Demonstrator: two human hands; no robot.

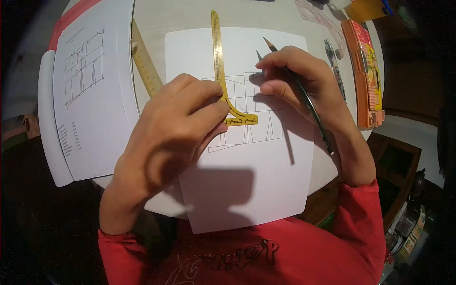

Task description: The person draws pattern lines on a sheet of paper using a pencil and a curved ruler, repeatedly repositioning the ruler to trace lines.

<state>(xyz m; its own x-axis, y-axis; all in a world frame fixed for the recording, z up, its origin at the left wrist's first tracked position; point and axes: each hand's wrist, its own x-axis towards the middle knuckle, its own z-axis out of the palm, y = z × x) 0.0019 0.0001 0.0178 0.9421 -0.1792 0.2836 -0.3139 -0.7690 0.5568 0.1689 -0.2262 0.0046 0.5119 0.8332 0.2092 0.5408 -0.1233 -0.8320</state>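
My left hand [168,121] pinches a yellow L-shaped curve ruler [218,50] near its inner bend, fingers closed on it. The ruler's long arm points away from me and its short arm lies to the right, over a pattern drawing. My right hand [313,78] holds a dark pencil [311,104] slantwise between its fingers, with the sharpened tip pointing up and away. Thumb and forefinger are apart, above the sheet. Under both hands lies a white sheet of paper [251,190] with thin straight lines and narrow dart shapes; the left hand hides part of them.
An open booklet [90,128] with a printed pattern diagram lies at the left, beside a straight ruler [146,66]. On the right are a pen [335,66], an eraser [339,53] and an orange pencil case [363,76]. The round table's [161,202] edge is close to my body.
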